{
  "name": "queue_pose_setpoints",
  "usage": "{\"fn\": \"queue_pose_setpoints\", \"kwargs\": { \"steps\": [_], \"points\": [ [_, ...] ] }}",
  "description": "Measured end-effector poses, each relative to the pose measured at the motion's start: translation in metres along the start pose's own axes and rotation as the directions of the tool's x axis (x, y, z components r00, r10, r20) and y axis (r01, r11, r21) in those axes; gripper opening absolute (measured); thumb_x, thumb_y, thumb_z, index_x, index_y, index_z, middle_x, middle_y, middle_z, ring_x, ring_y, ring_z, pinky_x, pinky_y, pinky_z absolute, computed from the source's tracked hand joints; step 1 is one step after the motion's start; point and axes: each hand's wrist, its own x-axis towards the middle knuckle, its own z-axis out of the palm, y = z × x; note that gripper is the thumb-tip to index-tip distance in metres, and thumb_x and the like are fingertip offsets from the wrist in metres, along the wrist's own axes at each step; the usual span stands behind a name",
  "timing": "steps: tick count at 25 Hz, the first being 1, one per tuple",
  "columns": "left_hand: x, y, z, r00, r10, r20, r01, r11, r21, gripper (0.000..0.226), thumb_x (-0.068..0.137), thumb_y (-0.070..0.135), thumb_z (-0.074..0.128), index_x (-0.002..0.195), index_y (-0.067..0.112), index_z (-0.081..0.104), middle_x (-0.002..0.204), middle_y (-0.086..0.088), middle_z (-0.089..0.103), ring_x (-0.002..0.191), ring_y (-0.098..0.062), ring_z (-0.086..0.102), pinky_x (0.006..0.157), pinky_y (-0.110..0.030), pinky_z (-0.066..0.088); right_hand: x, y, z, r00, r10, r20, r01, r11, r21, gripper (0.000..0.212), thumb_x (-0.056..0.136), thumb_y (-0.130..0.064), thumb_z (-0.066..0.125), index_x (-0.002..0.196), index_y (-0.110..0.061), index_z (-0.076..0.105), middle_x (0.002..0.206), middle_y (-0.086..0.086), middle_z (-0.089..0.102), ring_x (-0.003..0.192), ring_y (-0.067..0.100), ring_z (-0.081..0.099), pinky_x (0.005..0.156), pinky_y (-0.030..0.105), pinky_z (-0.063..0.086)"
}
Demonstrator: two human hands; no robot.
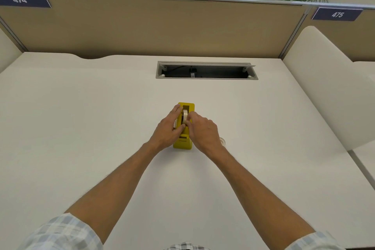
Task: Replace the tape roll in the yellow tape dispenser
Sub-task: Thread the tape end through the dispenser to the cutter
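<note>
The yellow tape dispenser (pixel 183 142) stands on the white desk (pixel 81 117) at the centre. A pale tape roll (pixel 184 116) sits upright in its slot. My left hand (pixel 167 130) grips the dispenser's left side, thumb on its top. My right hand (pixel 203 130) pinches the tape roll from the right. A second, clear tape roll (pixel 222 141) lies flat on the desk just right of my right wrist, mostly hidden by the hand.
An open cable tray (pixel 206 71) is set into the desk behind the dispenser. A tan partition (pixel 162 26) runs along the back, with plants above it. A white side panel (pixel 324 87) bounds the desk on the right.
</note>
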Motion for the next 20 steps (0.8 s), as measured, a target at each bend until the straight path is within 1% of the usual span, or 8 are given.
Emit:
{"fn": "queue_pose_setpoints", "kwargs": {
  "steps": [4, 7, 9, 12, 14, 16, 18, 20],
  "points": [
    [0.000, 0.001, 0.002, 1.000, -0.012, -0.020, 0.011, 1.000, -0.019, 0.064, 0.096, 0.033, 0.054, 0.152, 0.026, 0.023, 0.160, 0.013, 0.015, 0.145, -0.014, 0.024, 0.109, -0.043, 0.041, 0.002, -0.002, -0.001, 0.999, 0.030, 0.045, -0.033, 0.998, 0.052, 0.020, 0.104, -0.026, 0.038, 0.107, -0.012, 0.052, 0.084, 0.008, 0.069, 0.073, 0.032, 0.061, 0.062, 0.034, 0.037],
    [0.000, 0.003, 0.003, 0.999, -0.019, -0.041, 0.018, 1.000, -0.009, 0.064, 0.096, 0.035, 0.054, 0.151, 0.025, 0.025, 0.160, 0.012, 0.017, 0.145, -0.014, 0.025, 0.115, -0.038, 0.033, 0.003, -0.002, -0.005, 0.998, 0.024, 0.055, -0.027, 0.998, 0.058, 0.020, 0.104, -0.026, 0.038, 0.107, -0.012, 0.052, 0.084, 0.009, 0.068, 0.072, 0.033, 0.060, 0.062, 0.035, 0.038],
    [0.000, 0.006, 0.005, 0.998, -0.028, -0.050, 0.027, 1.000, -0.008, 0.064, 0.096, 0.034, 0.054, 0.151, 0.023, 0.025, 0.160, 0.011, 0.017, 0.145, -0.014, 0.027, 0.114, -0.034, 0.029, 0.004, -0.002, -0.007, 0.998, 0.013, 0.058, -0.015, 0.999, 0.032, 0.019, 0.104, -0.025, 0.038, 0.107, -0.012, 0.052, 0.085, 0.007, 0.067, 0.071, 0.031, 0.058, 0.061, 0.034, 0.036],
    [-0.002, 0.009, 0.006, 0.997, -0.027, -0.067, 0.027, 1.000, -0.004, 0.064, 0.096, 0.032, 0.055, 0.151, 0.023, 0.025, 0.160, 0.010, 0.017, 0.144, -0.016, 0.029, 0.113, -0.035, 0.029, 0.005, -0.004, -0.007, 0.999, 0.005, 0.052, -0.005, 1.000, -0.001, 0.016, 0.103, -0.022, 0.041, 0.104, -0.013, 0.054, 0.092, 0.002, 0.066, 0.070, 0.028, 0.055, 0.060, 0.033, 0.036],
    [-0.002, 0.010, 0.004, 0.998, -0.006, -0.064, 0.008, 1.000, 0.019, 0.063, 0.096, 0.032, 0.054, 0.151, 0.026, 0.024, 0.160, 0.009, 0.017, 0.144, -0.018, 0.029, 0.112, -0.036, 0.030, 0.004, -0.004, -0.005, 1.000, -0.020, 0.020, 0.021, 0.998, -0.053, 0.012, 0.099, -0.020, 0.047, 0.099, -0.014, 0.058, 0.096, 0.000, 0.065, 0.072, 0.028, 0.059, 0.057, 0.032, 0.040],
    [-0.001, 0.011, 0.001, 0.999, 0.022, -0.045, -0.020, 0.999, 0.042, 0.058, 0.097, 0.032, 0.052, 0.150, 0.031, 0.026, 0.161, 0.009, 0.016, 0.142, -0.021, 0.032, 0.111, -0.039, 0.032, 0.001, -0.003, -0.001, 0.997, -0.061, -0.036, 0.057, 0.993, -0.104, 0.007, 0.093, -0.017, 0.058, 0.093, -0.014, 0.064, 0.094, 0.000, 0.065, 0.072, 0.025, 0.061, 0.051, 0.031, 0.043],
    [0.000, 0.011, 0.000, 0.999, 0.024, -0.031, -0.023, 0.999, 0.043, 0.053, 0.098, 0.030, 0.050, 0.148, 0.032, 0.031, 0.161, 0.009, 0.015, 0.140, -0.024, 0.036, 0.109, -0.042, 0.034, -0.002, -0.003, 0.001, 0.990, -0.089, -0.110, 0.075, 0.989, -0.128, 0.002, 0.084, -0.014, 0.070, 0.083, -0.014, 0.068, 0.086, 0.001, 0.064, 0.065, 0.022, 0.060, 0.043, 0.026, 0.038],
    [0.001, 0.010, 0.000, 1.000, 0.015, -0.026, -0.014, 0.999, 0.050, 0.054, 0.098, 0.026, 0.050, 0.148, 0.030, 0.031, 0.161, 0.009, 0.015, 0.140, -0.024, 0.036, 0.110, -0.043, 0.033, -0.004, -0.004, 0.001, 0.984, -0.098, -0.147, 0.074, 0.984, -0.160, 0.010, 0.076, -0.012, 0.077, 0.074, -0.015, 0.068, 0.076, -0.001, 0.061, 0.059, 0.020, 0.057, 0.041, 0.022, 0.029]
  ]
}}
